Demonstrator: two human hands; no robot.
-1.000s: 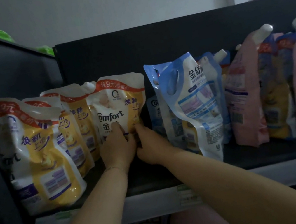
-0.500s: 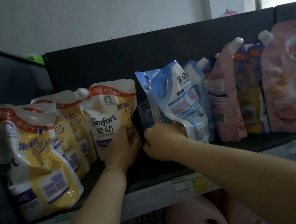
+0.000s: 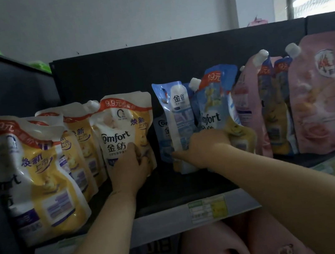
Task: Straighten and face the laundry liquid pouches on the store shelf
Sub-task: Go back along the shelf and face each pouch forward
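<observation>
Nearest the camera, two bare forearms are extended upward toward the shelf (image 3: 172,194), whose front edge carries a price label strip (image 3: 207,209). Below the shelf edge, pink jugs (image 3: 214,251) are seen on the lower level.

The left hand (image 3: 130,165) is laid flat against the lower front of the white-and-yellow Comfort pouch (image 3: 124,124), with the fingers pressed together over the lower part of its printed face and the thumb set at the pouch's lower right. The pouch is stood upright with its front panel turned toward the viewer, directly above and behind the hand.

The right hand (image 3: 205,149) is closed around the lower part of the blue pouches (image 3: 183,120), the fingers being curled over their bottom edges. A narrow blue pouch is seen tilted, its side turned partly outward, directly above the knuckles; a second blue pouch (image 3: 218,105) with a red price banner is positioned just beside it to the right, also touched by the hand. Whether one or both are pinched cannot be told.

To the left, a row of yellow pouches (image 3: 35,174) is arranged along the shelf, the nearest one being turned at an angle. To the right, pink pouches (image 3: 329,101) are stood upright, with darker blue-and-yellow pouches (image 3: 274,109) between them.

Farthest back, the dark rear panel (image 3: 173,60) of the shelf unit is seen, with a pale wall (image 3: 122,13) above it.
</observation>
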